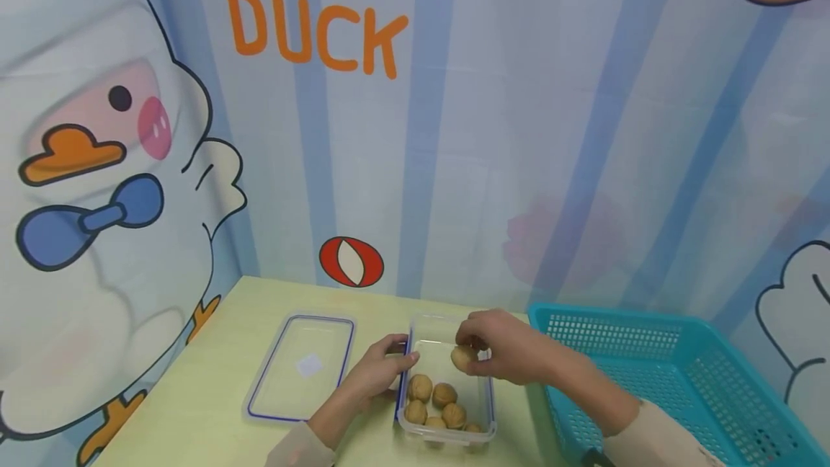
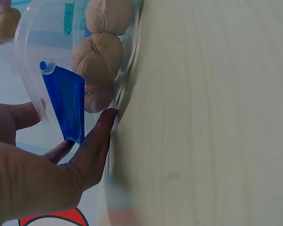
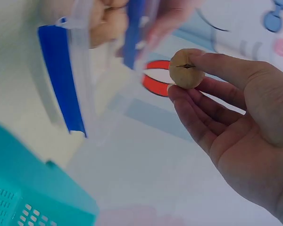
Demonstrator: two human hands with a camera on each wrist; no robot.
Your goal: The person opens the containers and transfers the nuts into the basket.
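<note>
At the frame's lower centre, your left hand (image 1: 376, 372) grips the box (image 1: 434, 360). Your right hand (image 1: 504, 348) pinches a walnut (image 1: 462, 359).

The box (image 1: 447, 437) and lid (image 1: 298, 344) look clear, smooth plastic; the basket (image 1: 609, 311), plastic too; walnuts (image 1: 420, 387), matt and rough; bench (image 1: 194, 380), smooth; curtain (image 1: 363, 164), matt, creased cloth.

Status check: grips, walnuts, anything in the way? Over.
Right grip pinching a walnut over the open box. Left grip holding the box's side. More walnuts at the box's near end. Lid off to the left, out of the way.
</note>
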